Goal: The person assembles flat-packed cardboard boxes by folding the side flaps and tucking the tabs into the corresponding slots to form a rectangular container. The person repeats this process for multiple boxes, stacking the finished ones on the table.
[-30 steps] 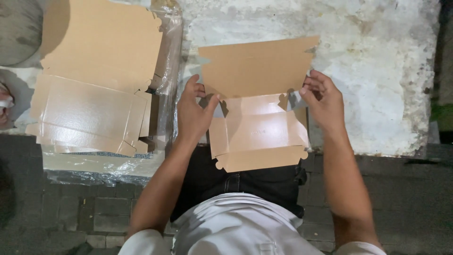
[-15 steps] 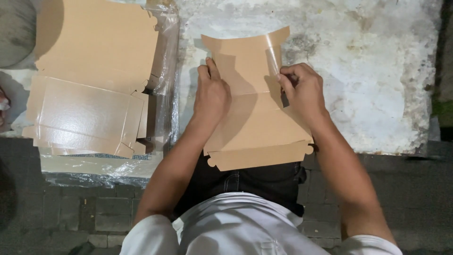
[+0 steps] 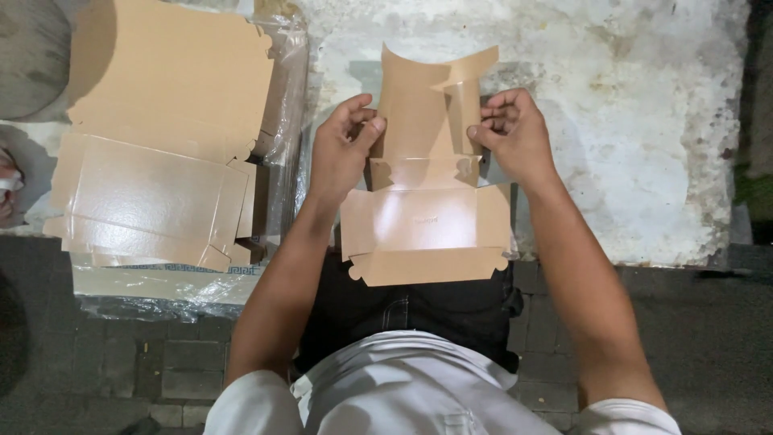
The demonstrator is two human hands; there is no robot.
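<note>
Carton (image 3: 425, 217): one flat-cut box blank of brown card, half folded, held over the near edge of the worktop (image 3: 644, 121) and above the person's lap. Its upper panel stands curved and matt brown, with a narrow side flap bent inward on the right. Its lower panels lie flatter and show a glossy, pale lining that catches the light. The near edge ends in a brown strip with small scalloped tabs at both corners.

Two hands work it. The left hand (image 3: 338, 153) pinches the left edge of the upper panel, thumb and fingers closed on the card. The right hand (image 3: 515, 133) has its grip closed on the bent flap on the right side, fingertips curled over the fold.

The worktop is one slab of rough, whitish stone or concrete, mottled with grey stains and pitted in texture.

To the left lies a stack (image 3: 161, 153) of more blanks; two top sheets can be told apart, one matt brown and one glossy, and how many lie beneath cannot be told. The stack rests on crinkled clear plastic wrap (image 3: 282, 97).

Below the worktop runs a floor of dark grey paving bricks (image 3: 161, 354). The person wears a white shirt and dark trousers.
</note>
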